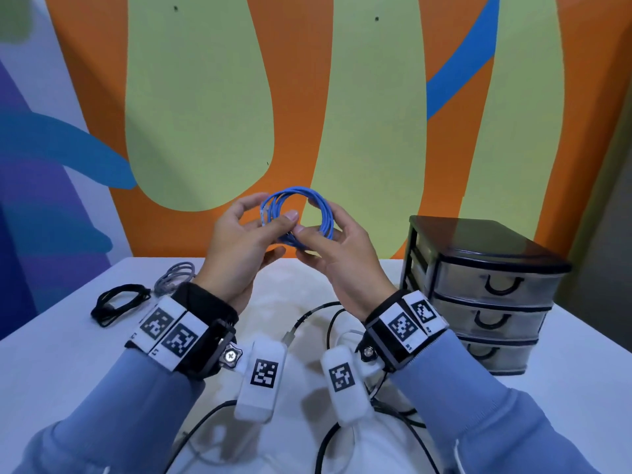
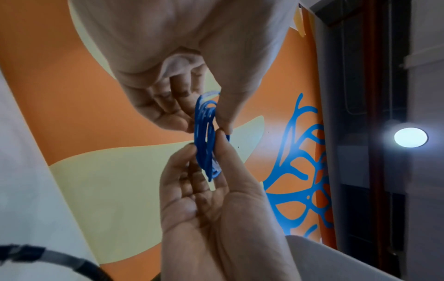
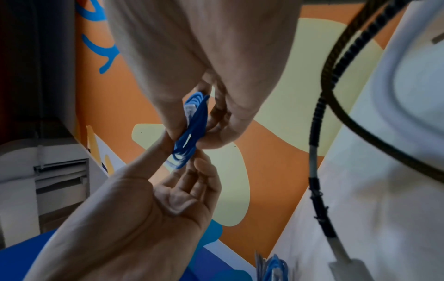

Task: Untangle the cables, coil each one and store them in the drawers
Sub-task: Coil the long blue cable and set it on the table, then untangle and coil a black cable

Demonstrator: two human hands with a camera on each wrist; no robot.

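On the left of the white table [image 1: 61, 354] lies a black cable [image 1: 118, 302] wound into a flat bundle. Just beside it, a bit farther back, lies a gray cable [image 1: 176, 277], coiled too; the left wrist hides part of it.

In the middle, both hands are up in the air above the table. The left hand [image 1: 236, 248] pinches the blue cable [image 1: 297, 213] with its thumb and curled fingers. The right hand [image 1: 337, 254] pinches the same coil from the other side, and the two thumbs almost meet. The blue cable is a round ring of many loops. One clear plug [image 1: 264, 213] shows by the left fingers.

Below the hands, loose black cords [image 1: 330, 331] lie on the table, partly hidden by the white wrist cameras.

On the right stands a small black drawer chest [image 1: 478, 289] with three see-through drawers, all pushed in. What is inside them is too dim to make out.
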